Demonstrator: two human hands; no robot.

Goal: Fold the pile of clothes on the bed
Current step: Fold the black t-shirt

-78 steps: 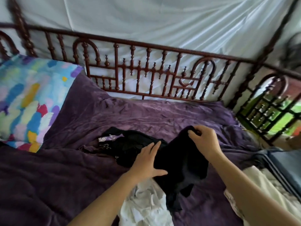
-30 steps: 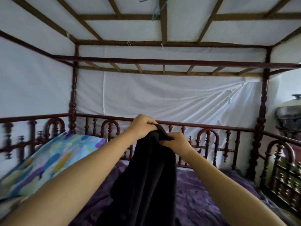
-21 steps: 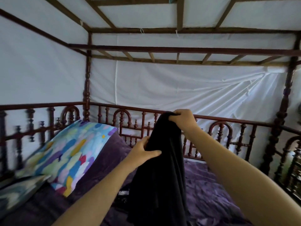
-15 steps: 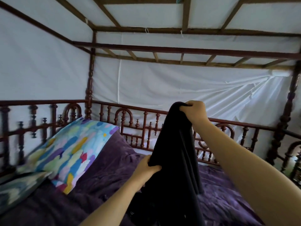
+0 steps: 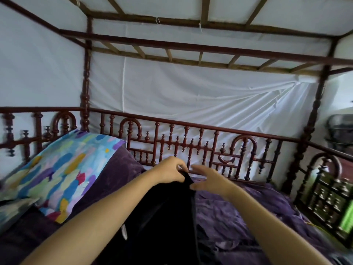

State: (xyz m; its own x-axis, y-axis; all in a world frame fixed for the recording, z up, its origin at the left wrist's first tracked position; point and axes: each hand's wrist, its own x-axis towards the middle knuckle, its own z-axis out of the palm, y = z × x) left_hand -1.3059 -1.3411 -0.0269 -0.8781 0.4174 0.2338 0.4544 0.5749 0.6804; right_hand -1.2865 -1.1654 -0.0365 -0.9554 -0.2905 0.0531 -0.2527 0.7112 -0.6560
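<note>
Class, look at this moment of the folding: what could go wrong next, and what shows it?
Only the left hand pinches the black garment; the right hand is open beside it, so the cloth might slip. The purple blanket is rumpled, so folds laid there may crease.

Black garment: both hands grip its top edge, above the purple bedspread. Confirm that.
Not quite. In the head view only the left hand pinches the top edge of the black garment; the right hand is open beside it, fingers spread. It is above the purple bedspread.
</note>
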